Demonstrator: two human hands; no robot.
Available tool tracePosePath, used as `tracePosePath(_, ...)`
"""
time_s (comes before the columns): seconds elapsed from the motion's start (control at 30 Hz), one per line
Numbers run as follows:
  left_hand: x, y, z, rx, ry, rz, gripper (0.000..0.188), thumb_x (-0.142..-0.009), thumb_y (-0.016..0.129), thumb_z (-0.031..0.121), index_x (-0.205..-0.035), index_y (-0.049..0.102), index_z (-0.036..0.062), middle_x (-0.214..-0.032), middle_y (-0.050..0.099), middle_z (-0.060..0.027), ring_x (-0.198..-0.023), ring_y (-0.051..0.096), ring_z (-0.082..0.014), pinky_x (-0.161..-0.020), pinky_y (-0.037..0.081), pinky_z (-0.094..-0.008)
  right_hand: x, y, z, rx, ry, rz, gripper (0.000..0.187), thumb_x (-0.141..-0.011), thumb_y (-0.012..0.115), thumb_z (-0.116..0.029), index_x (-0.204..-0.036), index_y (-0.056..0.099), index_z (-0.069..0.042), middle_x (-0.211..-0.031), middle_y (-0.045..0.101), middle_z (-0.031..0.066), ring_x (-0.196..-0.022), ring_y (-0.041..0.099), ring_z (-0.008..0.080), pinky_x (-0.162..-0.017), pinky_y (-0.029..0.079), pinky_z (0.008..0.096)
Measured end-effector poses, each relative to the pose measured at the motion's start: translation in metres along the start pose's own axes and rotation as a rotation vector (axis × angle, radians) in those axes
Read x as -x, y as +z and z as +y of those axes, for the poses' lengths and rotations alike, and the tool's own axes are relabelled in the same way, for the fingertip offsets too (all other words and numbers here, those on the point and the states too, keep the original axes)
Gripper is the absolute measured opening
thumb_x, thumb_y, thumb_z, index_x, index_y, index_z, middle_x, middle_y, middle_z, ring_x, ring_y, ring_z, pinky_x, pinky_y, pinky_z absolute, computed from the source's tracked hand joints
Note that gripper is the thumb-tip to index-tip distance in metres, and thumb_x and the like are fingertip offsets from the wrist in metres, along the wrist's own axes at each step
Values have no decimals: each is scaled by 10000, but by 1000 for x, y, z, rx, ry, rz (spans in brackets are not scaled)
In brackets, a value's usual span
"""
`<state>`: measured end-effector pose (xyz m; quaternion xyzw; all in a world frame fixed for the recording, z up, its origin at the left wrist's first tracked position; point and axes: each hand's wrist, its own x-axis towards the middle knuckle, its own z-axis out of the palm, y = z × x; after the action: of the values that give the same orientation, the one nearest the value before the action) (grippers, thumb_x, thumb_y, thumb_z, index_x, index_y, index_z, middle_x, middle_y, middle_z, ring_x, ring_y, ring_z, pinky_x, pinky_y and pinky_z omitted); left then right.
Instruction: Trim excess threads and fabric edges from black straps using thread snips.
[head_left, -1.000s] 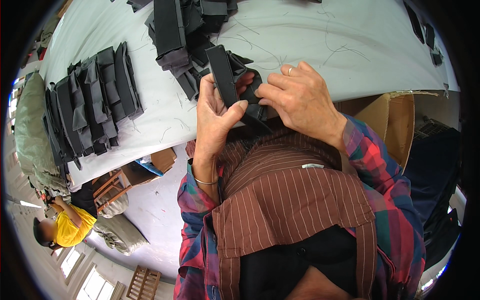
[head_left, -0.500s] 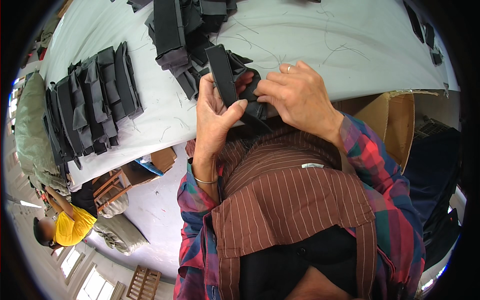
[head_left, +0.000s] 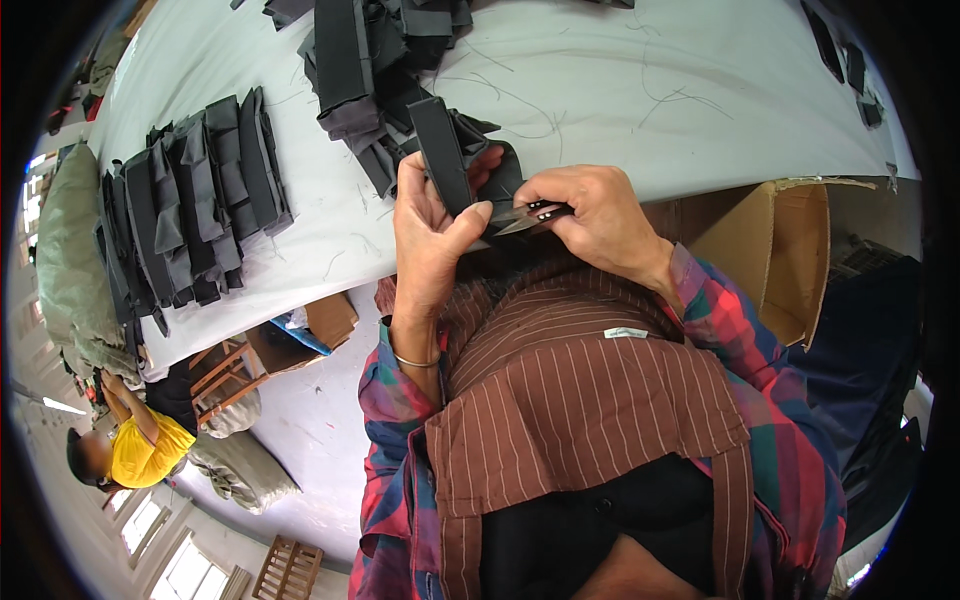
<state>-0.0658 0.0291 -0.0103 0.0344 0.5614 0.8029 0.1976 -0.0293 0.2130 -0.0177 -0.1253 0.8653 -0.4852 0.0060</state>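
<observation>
My left hand (head_left: 430, 215) is closed round a folded black fabric strip (head_left: 440, 150), thumb on its front face and fingers behind it. The strip stands up slanted, with looser dark cloth behind it. In my right hand (head_left: 600, 215) is a pair of thread snips (head_left: 535, 214). Their pointed blades face left, parted a little, close to the lower end of the cloth beside my left thumb. Just beyond the left hand lies a heap of dark fabric strips (head_left: 345, 60). At the left of the table a row of similar black strips (head_left: 190, 200) lies overlapped.
Loose threads (head_left: 680, 97) lie on the white-covered table (head_left: 600, 100). An open cardboard box (head_left: 775, 250) stands below its edge at right. Off to the left, a person in a yellow top (head_left: 150, 450) works beside a large greenish bundle (head_left: 75, 250). Wooden stools stand on the floor.
My right hand has drawn back slightly from the cloth and turned, and the thread snips now show, pointing at it. The left hand holds the strip almost where it was.
</observation>
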Motion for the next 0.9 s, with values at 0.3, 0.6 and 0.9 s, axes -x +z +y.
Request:
tracePosePath(0.3, 5, -4, 3, -56, 34, 34, 498, -732, 578, -67, -1187, 388, 1, -1210, 562, -199, -1160, 539, -219, -976, 420, -309, 25, -21, 6, -182, 237, 232, 182, -724, 586, 20, -882, 636, -54, -698, 606, 99, -643, 595, 259, -601, 461, 321)
tracePosePath(0.6, 7, -1, 2, -64, 23, 56, 497, -742, 586, -58, -1191, 379, -7, -1221, 552, -203, -1176, 528, -228, -1007, 396, -324, 20, -21, -11, 306, -39, 220, 188, -739, 721, -153, -919, 681, -117, -775, 626, 9, -677, 509, 205, -678, 387, 312)
tracePosePath(0.9, 6, 0, 1, -56, 29, 45, 497, -741, 576, -66, -1191, 373, -9, -1222, 548, -205, -1178, 526, -234, -1008, 410, -331, 15, -10, -7, 318, -90, 224, 131, -747, 719, -209, -868, 685, -172, -722, 600, -33, -651, 525, 191, -613, 359, 325)
